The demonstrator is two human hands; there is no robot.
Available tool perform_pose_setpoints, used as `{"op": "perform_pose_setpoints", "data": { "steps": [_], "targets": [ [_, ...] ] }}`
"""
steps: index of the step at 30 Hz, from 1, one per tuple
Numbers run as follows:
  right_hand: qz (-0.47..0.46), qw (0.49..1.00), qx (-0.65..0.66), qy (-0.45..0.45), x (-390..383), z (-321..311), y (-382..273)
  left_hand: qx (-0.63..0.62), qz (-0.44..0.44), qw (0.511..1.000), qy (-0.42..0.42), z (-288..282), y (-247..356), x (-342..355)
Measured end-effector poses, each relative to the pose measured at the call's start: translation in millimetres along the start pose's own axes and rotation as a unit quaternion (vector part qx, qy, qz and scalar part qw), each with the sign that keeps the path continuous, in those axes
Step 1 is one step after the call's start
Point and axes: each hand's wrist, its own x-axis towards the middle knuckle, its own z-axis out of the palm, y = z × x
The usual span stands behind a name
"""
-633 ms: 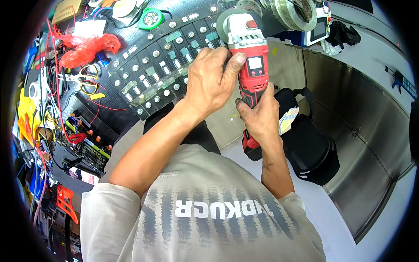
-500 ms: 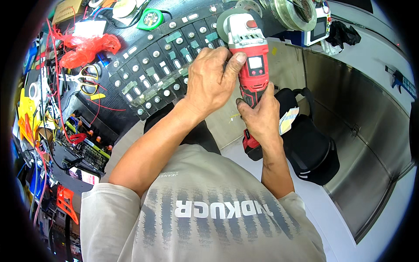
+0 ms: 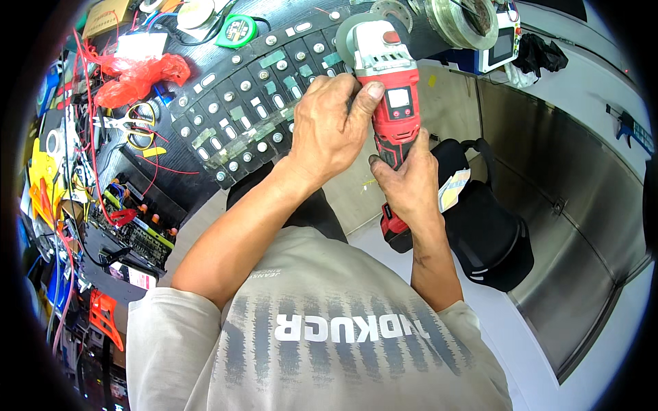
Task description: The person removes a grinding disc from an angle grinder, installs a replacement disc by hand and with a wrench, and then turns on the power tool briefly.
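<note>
A red and grey cordless angle grinder [image 3: 395, 103] is in both my hands, its silver head pointing away from me. My left hand [image 3: 330, 123] is closed at its front left side, the thumb pressed against the red body and the fingertips hidden. Further back, my right hand [image 3: 410, 179] wraps round the grip. The grinder's disc [image 3: 345, 42] lies along the left of the head, beside the far right end of a row of black battery cells [image 3: 255, 101] with bolt terminals and slotted tabs. Whether the disc touches the cells I cannot tell.
A green tape measure [image 3: 236, 31], red plastic bag [image 3: 137, 79] and yellow-handled scissors [image 3: 130, 125] lie left on the dark bench. Wire spools [image 3: 473, 24] stand at the far right. A black chair [image 3: 490, 233] is right of my arm.
The grinder's head has shifted slightly to the left, with both hands keeping their hold. Nothing else has visibly moved.
</note>
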Motion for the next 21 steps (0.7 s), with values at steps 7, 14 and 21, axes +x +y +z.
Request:
{"op": "perform_pose_setpoints", "data": {
  "steps": [7,14,21],
  "targets": [
    [0.033,0.999,0.028,-0.018,-0.6,-2.3,-4.2,0.001,-0.007,1.0,-0.01,-1.2,2.2,-1.1],
    [0.035,0.999,0.015,-0.013,1.0,-3.1,-3.8,0.013,-0.002,1.0,-0.013,0.2,2.3,0.8],
    [0.003,1.0,0.012,0.003,0.7,-0.9,2.7,0.011,-0.009,1.0,-0.019,-0.2,1.9,0.4]
  ]
}}
